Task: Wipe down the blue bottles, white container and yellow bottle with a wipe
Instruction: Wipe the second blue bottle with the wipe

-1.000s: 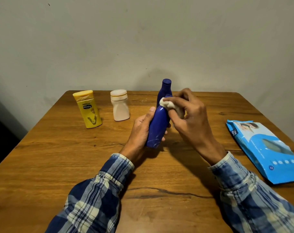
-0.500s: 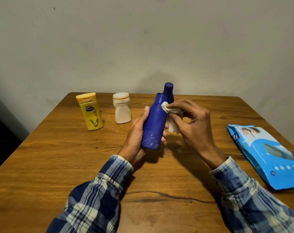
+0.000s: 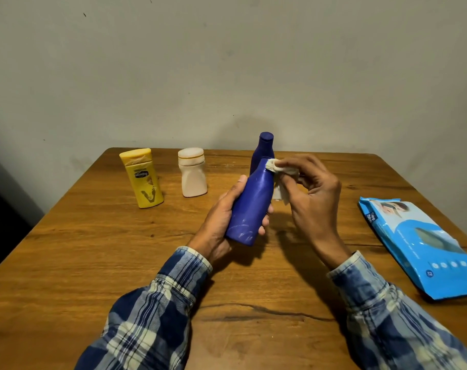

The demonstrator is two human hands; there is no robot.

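My left hand (image 3: 219, 222) grips a blue bottle (image 3: 251, 206), tilted with its top away from me, above the table's middle. My right hand (image 3: 313, 198) pinches a crumpled white wipe (image 3: 281, 177) and presses it against the bottle's upper right side near the neck. A second blue bottle (image 3: 264, 148) stands upright just behind, its lower half hidden by the held one. A white container (image 3: 192, 176) and a yellow bottle (image 3: 143, 178) stand upright at the back left.
A blue wipes pack (image 3: 424, 244) lies flat near the right edge of the wooden table (image 3: 93, 263). A grey wall rises directly behind the table. Both of my forearms, in plaid sleeves, reach in from the near edge.
The held bottle has turned, showing its broad face now. My right hand has slid the wipe up from the bottle's side toward its neck.
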